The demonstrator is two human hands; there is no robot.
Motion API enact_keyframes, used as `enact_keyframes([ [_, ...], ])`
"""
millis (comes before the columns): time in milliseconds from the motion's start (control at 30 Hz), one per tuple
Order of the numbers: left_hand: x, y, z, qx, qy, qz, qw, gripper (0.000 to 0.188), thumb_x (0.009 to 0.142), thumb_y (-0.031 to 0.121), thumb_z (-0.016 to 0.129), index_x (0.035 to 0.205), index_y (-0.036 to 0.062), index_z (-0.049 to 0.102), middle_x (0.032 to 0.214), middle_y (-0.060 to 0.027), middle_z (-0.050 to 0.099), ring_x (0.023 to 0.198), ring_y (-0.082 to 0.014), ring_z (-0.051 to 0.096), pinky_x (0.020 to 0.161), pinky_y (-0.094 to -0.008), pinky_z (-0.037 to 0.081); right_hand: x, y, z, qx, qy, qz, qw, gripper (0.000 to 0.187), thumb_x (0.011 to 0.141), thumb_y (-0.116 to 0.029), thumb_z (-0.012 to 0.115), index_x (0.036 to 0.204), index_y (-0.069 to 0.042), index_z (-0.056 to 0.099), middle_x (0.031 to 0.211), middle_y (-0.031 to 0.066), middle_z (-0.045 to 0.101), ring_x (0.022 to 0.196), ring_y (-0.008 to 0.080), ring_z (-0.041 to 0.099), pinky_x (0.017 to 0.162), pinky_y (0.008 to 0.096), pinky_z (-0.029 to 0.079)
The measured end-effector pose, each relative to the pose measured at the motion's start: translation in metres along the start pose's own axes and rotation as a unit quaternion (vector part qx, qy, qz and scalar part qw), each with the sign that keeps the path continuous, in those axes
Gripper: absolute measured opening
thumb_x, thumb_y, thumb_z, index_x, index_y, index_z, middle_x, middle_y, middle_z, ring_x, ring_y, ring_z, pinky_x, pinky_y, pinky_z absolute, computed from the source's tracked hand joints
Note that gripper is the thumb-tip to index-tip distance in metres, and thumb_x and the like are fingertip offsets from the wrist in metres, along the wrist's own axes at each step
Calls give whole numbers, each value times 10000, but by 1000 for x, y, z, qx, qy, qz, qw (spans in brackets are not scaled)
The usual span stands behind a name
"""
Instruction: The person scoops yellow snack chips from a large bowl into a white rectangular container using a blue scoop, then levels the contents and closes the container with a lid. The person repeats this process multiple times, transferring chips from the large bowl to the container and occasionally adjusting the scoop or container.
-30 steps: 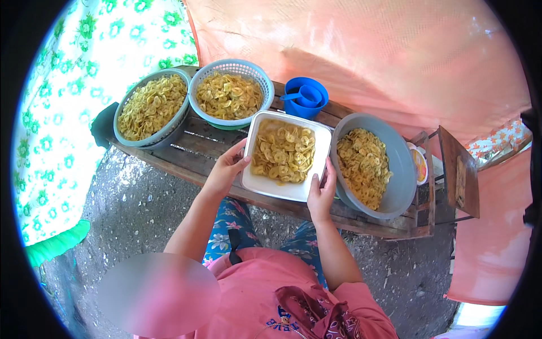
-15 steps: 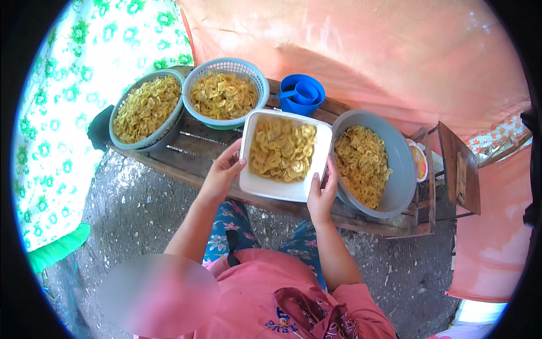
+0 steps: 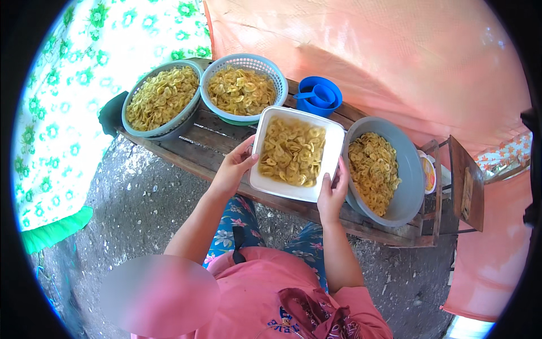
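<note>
My left hand [image 3: 230, 172] and my right hand [image 3: 333, 195] grip a squarish white tub [image 3: 333, 155] by its opposite sides. Thin yellow chips [image 3: 292, 151], like sliced banana, lie inside it. The tub is tilted toward me over the front of a slatted wooden table [image 3: 209, 138]. Close to my right hand stands a grey basin [image 3: 409, 175] holding a heap of the same chips. Beyond the tub, a blue dipper [image 3: 320, 96] sits in a blue pail [image 3: 334, 88].
Two chip-filled baskets, a left one [image 3: 186, 118] and a middle one [image 3: 272, 73], stand on the table's left part. A round tub [image 3: 429, 174] and a wooden stand [image 3: 467, 183] are at right. An orange sheet [image 3: 367, 45] hangs behind; a green-flowered curtain [image 3: 73, 124] hangs left.
The table and its containers appear farther right and a little lower in view. Both hands still hold the white tub, and the chips inside lie somewhat differently.
</note>
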State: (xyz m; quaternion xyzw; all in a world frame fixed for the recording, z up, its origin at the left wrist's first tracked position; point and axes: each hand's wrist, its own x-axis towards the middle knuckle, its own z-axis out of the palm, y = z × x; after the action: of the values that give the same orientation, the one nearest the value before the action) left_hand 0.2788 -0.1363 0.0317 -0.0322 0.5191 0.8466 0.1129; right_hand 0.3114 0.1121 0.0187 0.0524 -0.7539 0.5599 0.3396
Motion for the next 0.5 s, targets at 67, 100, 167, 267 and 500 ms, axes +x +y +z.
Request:
enact_keyframes([
  [67,1,2,0,-16,-29,-8,999,520,922,61,589,1415,56,426,1074,-20,616,984,-96,575,920,-269,449,1,0,0,-36,-14,57,998,505,837,97,491,1329,-15,472,957,48,572,841,122,542,743,254,440],
  [100,2,3,0,-22,-33,-10,999,530,920,57,590,1421,58,418,1079,-21,614,989,-97,574,928,-272,448,2,1,0,-32,-49,119,991,506,837,96,491,1330,-14,469,950,48,573,838,121,541,742,253,439],
  [167,1,3,1,-23,-32,-22,999,532,919,54,589,1422,56,416,1079,-28,612,989,-99,574,926,-273,447,2,3,0,-23,-51,156,986,508,839,97,483,1335,-9,460,954,61,582,832,119,539,732,247,432],
  [267,1,3,3,-37,-43,9,998,524,914,53,594,1412,44,428,1059,-40,612,963,-101,573,899,-270,454,-2,5,0,21,19,-38,999,497,854,89,498,1339,-6,448,1015,88,597,842,135,543,751,272,442],
  [500,3,1,1,25,-53,6,998,542,922,88,601,1425,44,405,1091,-30,610,990,-93,571,874,-253,458,-6,1,-5,21,5,63,998,512,853,68,516,1349,-36,445,956,58,563,816,127,511,735,259,432],
])
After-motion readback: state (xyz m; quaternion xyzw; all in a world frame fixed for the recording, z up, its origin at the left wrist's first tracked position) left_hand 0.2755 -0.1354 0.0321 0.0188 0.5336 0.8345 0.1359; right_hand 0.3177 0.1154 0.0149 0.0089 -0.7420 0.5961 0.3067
